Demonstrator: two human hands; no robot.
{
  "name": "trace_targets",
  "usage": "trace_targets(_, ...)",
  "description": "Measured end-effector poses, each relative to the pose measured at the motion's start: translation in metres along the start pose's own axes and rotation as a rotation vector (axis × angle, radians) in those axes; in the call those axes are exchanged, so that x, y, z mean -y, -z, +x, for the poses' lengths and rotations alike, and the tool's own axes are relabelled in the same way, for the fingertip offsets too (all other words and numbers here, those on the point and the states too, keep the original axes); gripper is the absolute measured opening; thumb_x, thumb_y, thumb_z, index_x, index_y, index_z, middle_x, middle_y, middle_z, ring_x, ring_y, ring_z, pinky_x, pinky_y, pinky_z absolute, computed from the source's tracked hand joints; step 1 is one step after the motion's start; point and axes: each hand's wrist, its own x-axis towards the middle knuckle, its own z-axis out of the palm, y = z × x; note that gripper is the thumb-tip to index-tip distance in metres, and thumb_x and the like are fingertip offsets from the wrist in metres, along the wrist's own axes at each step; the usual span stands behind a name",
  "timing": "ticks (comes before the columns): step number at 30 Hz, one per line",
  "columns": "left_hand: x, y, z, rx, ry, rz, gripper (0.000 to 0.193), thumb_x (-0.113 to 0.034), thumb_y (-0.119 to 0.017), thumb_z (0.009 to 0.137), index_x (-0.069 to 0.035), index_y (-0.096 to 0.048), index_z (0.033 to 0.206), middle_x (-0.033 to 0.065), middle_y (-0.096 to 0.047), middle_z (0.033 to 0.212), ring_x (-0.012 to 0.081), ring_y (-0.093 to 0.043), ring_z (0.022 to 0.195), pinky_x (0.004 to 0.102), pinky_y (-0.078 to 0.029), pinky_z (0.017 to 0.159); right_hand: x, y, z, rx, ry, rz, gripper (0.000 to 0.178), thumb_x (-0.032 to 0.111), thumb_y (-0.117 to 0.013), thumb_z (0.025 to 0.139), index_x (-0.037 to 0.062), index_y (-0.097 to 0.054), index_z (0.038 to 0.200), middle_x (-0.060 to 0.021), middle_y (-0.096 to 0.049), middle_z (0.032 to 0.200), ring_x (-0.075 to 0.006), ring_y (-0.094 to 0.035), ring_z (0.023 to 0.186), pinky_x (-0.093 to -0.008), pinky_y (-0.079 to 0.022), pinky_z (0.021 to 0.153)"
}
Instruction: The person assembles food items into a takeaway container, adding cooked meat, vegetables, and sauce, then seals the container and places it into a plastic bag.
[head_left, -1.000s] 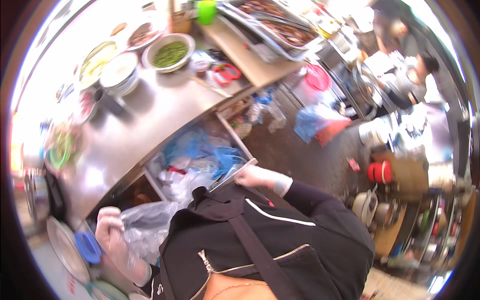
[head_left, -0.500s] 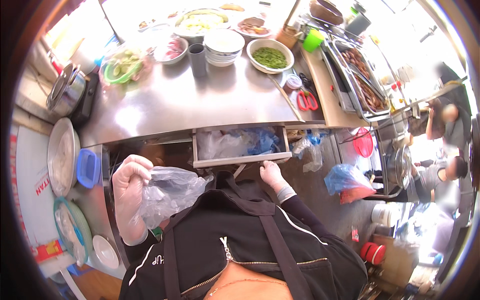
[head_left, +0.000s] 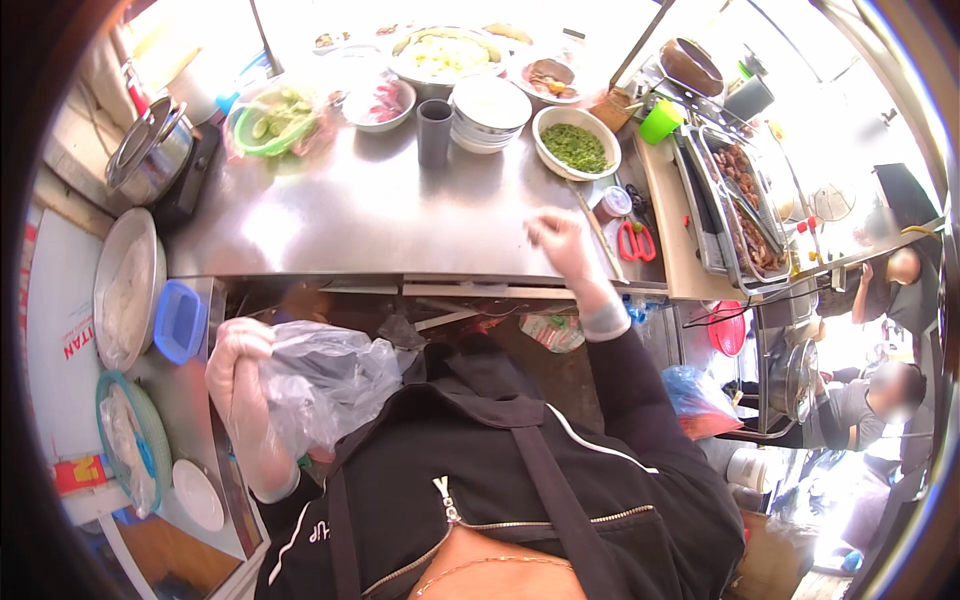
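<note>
My left hand (head_left: pixel 240 370), in a clear glove, is closed on a bunch of clear plastic bags (head_left: pixel 335 375) at the left, in front of the counter. The bags hang crumpled beside my black jacket. Over the front right of the steel counter (head_left: pixel 330 225) is my gloved right hand (head_left: pixel 565 250), its fingers loosely bent and apart with nothing visible in them. Close by it lie a wooden stick (head_left: pixel 597 232) and red-handled scissors (head_left: pixel 636 241). Below the counter edge the drawer (head_left: pixel 490 291) is pushed in, its contents hidden.
Along the back stand a grey cup (head_left: pixel 434 135), stacked white bowls (head_left: pixel 490 115), a bowl of chopped greens (head_left: pixel 577 142) and a bagged green basket (head_left: pixel 270 130). Meat trays (head_left: pixel 745 205) sit right. A blue container (head_left: pixel 181 320) and large metal basin (head_left: pixel 128 290) are left. Other people are at far right.
The drawer has gone from open to shut. My right hand has left its front and risen over the counter. My left hand still holds the bags, slightly farther left.
</note>
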Motion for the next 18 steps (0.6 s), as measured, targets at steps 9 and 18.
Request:
trace_targets(9,0.011,-0.039,0.027,-0.09,0.231,-0.007,0.019,0.011,-0.042,0.084,-0.001,-0.054,0.075,0.0074,-0.058,0.076,0.0136,-0.056,0.072,0.0258,-0.046,0.072,-0.025,0.062,0.299,-0.267,0.126,-0.663,0.021,0.013,-0.058,0.084,0.0083,-0.076,0.095,-0.011,-0.074,0.094,-0.0238,-0.07,0.086,-0.0326,-0.053,0.081)
trace_targets(18,0.015,-0.08,0.074,-0.136,0.285,0.122,0.02,0.012,-0.042,0.085,-0.001,-0.055,0.078,0.0067,-0.057,0.078,0.0132,-0.055,0.074,0.0254,-0.046,0.071,-0.147,0.068,0.424,0.196,-0.187,-1.1,0.024,0.013,-0.066,0.08,0.0045,-0.075,0.101,-0.0217,-0.069,0.106,-0.0349,-0.067,0.102,-0.0411,-0.053,0.089)
